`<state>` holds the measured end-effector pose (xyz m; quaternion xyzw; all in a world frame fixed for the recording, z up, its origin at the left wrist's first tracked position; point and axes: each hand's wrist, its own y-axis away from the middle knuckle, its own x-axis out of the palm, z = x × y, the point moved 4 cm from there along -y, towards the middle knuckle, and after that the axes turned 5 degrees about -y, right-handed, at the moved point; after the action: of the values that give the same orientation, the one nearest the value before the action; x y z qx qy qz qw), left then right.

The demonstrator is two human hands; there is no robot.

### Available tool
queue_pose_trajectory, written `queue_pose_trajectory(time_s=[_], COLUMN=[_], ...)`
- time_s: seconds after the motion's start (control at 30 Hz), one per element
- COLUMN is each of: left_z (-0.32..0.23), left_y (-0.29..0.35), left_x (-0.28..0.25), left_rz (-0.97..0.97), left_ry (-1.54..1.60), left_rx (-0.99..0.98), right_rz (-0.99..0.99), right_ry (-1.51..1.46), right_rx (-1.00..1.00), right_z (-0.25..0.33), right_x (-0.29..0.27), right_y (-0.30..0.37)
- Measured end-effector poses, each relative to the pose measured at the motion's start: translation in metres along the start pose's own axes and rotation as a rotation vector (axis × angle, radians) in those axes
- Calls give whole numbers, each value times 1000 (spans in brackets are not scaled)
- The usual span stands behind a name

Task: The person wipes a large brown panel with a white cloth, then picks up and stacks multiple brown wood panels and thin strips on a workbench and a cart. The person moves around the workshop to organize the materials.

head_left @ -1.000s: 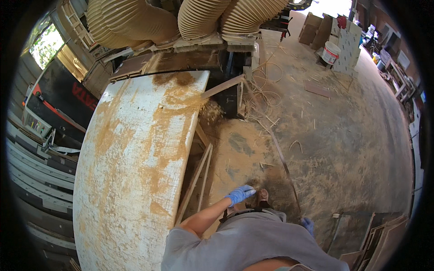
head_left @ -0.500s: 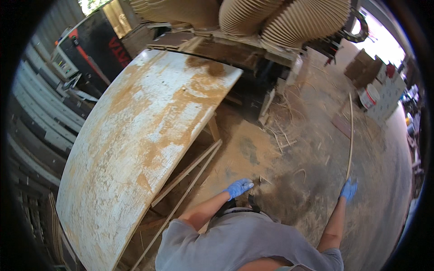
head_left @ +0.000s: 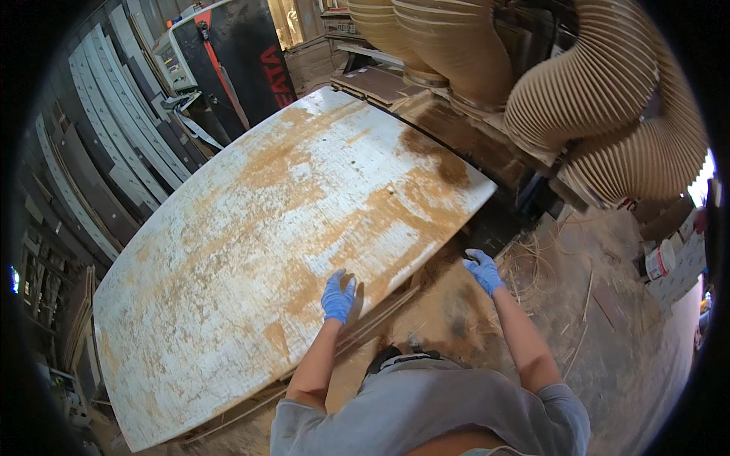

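In a blue glove, my left hand is over the near edge of a wide, worn white tabletop streaked with brown sawdust. Its thumb stands apart from its fingers and it holds nothing; whether it rests on the surface I cannot tell. My right hand, gloved in blue too, is in the air just off the table's right corner. Its fingers are parted, with nothing visible between them. Right of my right arm, a thin wooden strip lies on the floor.
Large ribbed tan hoses rise from a machine behind the table. A black panel with red marks and long slats lean at the left. A white bucket stands at the right. Wood scraps litter the dusty floor.
My right hand has let go of the long wooden strip and moved left and forward toward the table. My left hand has moved onto the tabletop's near edge. The view has turned right.
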<state>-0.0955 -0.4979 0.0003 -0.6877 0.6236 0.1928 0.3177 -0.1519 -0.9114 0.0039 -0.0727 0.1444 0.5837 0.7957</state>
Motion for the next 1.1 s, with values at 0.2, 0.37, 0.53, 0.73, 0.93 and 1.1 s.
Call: queue_pose_trajectory(time_s=[0.2,0.37,0.53,0.73,0.93,1.1], left_z=[38,67,81,105,84,96], left_y=[-114,-193,-286,-374,-390,-405], left_x=[-4,14,51,87,84,93], left_rz=[-108,-212,-358,-640,-551,-450], left_ry=[-57,-222,-253,-346,-416,-493], left_rx=[71,80,-49,-317,-408,-462], right_rz=[114,154,89,-77,-151,-216], right_ry=[124,271,445,835,1010,1254], right_rx=[0,30,-85,-166,-170,-316], right_z=[9,58,92,129,148,117], right_x=[33,69,104,171,219,254], right_y=[-117,-221,-370,-566,-711,-818])
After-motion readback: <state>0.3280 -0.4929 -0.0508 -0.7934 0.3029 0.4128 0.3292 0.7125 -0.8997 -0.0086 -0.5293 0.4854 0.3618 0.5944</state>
